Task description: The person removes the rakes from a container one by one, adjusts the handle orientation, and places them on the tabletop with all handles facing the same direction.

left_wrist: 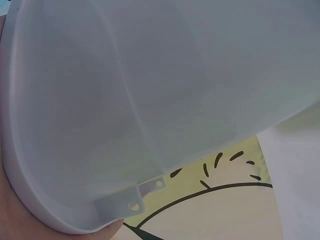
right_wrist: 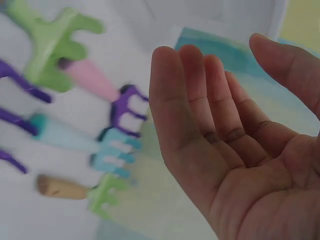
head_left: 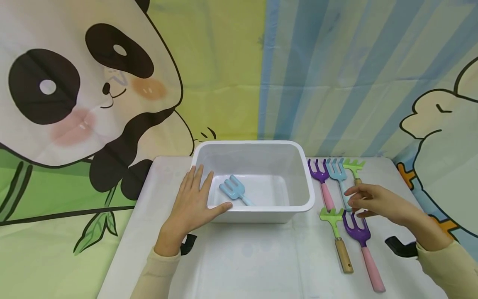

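My left hand (head_left: 195, 203) rests on the near-left corner of a white plastic basin (head_left: 261, 209), fingers spread over the rim. Inside the basin lies a light blue hand rake (head_left: 233, 188), its handle partly hidden by the near wall. My right hand (head_left: 377, 202) hovers over the rakes on the right, holding nothing; in the right wrist view its fingers are loosely bent with the thumb apart. Below it in the head view are a second light blue rake (head_left: 337, 172) and a purple rake with a pink handle (head_left: 360, 234).
Also on the white table (head_left: 246, 257) are another purple rake with a pink handle (head_left: 320, 176), a green rake with a wooden handle (head_left: 336, 232) and a similar green rake (head_left: 354, 166) at the back. A panda-printed cloth (head_left: 220, 62) hangs behind the table.
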`<state>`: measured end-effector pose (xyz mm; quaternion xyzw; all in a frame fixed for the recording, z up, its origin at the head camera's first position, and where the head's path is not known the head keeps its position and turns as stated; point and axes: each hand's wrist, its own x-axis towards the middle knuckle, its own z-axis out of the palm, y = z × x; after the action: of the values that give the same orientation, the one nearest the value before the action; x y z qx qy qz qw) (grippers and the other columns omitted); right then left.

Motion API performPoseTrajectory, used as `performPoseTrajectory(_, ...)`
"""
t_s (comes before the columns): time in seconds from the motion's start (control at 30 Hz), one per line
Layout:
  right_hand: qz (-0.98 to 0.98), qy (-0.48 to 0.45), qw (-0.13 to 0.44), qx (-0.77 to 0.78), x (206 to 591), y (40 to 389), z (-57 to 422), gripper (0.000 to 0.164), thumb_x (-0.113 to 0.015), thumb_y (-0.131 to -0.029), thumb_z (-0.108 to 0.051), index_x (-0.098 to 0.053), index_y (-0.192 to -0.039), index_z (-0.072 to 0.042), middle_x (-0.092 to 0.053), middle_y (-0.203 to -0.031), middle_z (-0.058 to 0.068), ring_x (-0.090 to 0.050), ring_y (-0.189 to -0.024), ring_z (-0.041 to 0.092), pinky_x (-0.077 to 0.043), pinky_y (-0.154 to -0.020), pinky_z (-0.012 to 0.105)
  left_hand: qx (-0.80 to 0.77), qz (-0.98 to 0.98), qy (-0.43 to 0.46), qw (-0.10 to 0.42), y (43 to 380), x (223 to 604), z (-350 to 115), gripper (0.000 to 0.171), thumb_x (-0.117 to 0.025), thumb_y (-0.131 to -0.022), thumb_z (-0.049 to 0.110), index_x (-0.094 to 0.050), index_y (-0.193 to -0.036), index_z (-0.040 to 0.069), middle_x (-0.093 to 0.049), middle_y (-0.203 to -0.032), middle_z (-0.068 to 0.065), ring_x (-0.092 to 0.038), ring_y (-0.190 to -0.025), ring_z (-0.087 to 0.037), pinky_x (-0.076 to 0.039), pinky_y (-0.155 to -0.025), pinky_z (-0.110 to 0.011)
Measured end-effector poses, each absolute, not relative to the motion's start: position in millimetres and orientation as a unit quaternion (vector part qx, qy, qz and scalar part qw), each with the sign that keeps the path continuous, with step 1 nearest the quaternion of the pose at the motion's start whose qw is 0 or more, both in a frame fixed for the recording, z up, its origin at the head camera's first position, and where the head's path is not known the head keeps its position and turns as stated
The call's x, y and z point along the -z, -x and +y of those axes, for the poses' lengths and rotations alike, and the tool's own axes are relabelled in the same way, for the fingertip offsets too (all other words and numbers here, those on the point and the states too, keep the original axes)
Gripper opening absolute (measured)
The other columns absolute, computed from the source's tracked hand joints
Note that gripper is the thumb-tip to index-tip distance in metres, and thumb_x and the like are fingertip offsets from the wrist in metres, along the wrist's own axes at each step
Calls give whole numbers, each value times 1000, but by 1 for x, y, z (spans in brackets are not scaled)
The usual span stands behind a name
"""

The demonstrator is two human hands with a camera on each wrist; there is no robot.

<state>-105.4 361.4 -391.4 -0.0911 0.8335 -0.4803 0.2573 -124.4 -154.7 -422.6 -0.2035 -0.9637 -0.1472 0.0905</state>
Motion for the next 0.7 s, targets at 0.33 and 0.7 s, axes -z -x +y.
performPoseTrajectory(0.33,864,141,217,432,327,151,297,43,-62,-102,-21,-49,-133,5,-60,-110,17,-67,-95,27,-59,-80,38,152,-965,198,83,124,421,-154,110,-48,-81,85,-38,-153,1,-17,-162,-24,-4,-150,-39,-6,-120,-53)
performPoseTrajectory(0.7,845,190,274,417,305,198,215,36,-62,-101,-19,-53,-131,-2,-61,-110,16,-65,-101,28,-56,-88,43,144,-968,192,67,124,420,-154,113,-43,-81,87,-36,-154,2,-15,-163,-23,-1,-151,-38,-2,-120,-50)
